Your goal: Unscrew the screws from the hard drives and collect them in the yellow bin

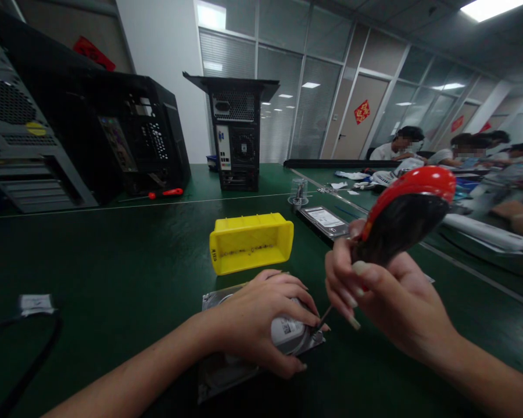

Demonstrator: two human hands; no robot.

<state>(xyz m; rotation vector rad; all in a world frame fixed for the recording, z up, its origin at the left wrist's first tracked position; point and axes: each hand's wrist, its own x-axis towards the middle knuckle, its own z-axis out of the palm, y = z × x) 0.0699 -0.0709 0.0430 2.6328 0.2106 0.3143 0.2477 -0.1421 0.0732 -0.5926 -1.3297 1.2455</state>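
Observation:
Across the middle of a silver hard drive (pixel 218 377) lies my left hand (pixel 265 313), its fingers curved over the far and right edges, holding it against the green table. Part of the drive's white label shows between the thumb and fingers. My right hand (pixel 375 290) is closed round a screwdriver (pixel 412 212) with a thick red and black handle. The thin shaft slants down to the drive's right corner, close to my left fingertips. Whether the tip sits in a screw is too small to tell. Just beyond the drive stands a yellow bin (pixel 253 231) with several small screws inside.
Another hard drive (pixel 325 219) lies behind my right hand, beside a clear cup (pixel 298 191). A red screwdriver (pixel 168 193) rests near black computer cases (pixel 157 128) at left. One more case (pixel 239 133) stands at the back. A cable (pixel 43 354) lies left; people sit far right.

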